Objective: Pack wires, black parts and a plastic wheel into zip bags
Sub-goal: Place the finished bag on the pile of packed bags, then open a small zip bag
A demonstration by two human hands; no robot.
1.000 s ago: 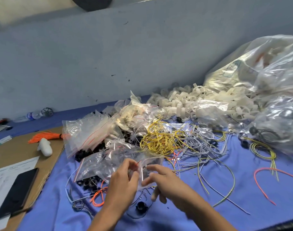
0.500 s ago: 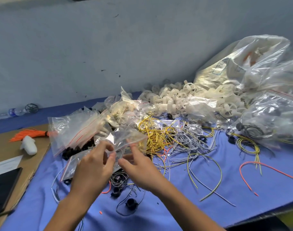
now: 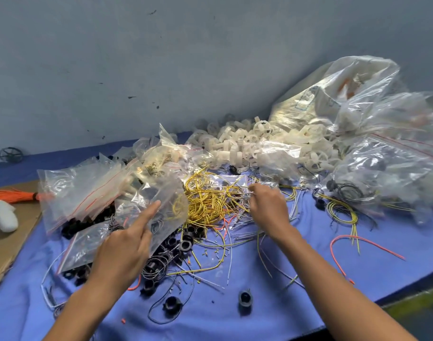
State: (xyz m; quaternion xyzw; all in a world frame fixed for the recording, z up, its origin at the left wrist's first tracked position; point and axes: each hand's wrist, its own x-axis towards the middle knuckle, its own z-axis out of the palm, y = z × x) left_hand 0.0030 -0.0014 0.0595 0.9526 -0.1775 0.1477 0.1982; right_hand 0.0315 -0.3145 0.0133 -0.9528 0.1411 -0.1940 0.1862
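My left hand (image 3: 126, 244) holds a clear zip bag (image 3: 166, 205) above the blue cloth, its index finger stretched along the top of the bag. My right hand (image 3: 269, 207) is over the tangle of grey wires (image 3: 257, 190), its curled fingertips pinching into them. Between my hands lies a heap of yellow wires (image 3: 205, 203). Black parts (image 3: 183, 242) are scattered below the bag, with single ones nearer me (image 3: 245, 297). At the back, against the wall, sits a pile of white plastic wheels (image 3: 235, 143).
A stack of zip bags (image 3: 82, 188) lies at the left, partly over more black parts. Big clear plastic bags (image 3: 373, 124) fill the right. A cardboard sheet (image 3: 11, 242) at the left carries an orange wire bundle (image 3: 11, 196) and a white foam piece (image 3: 3, 215). The table edge (image 3: 395, 299) runs at the lower right.
My right hand has let go of the zip bag and moved right and away to the grey wires. My left hand keeps the bag, which now hangs open-sided from it.
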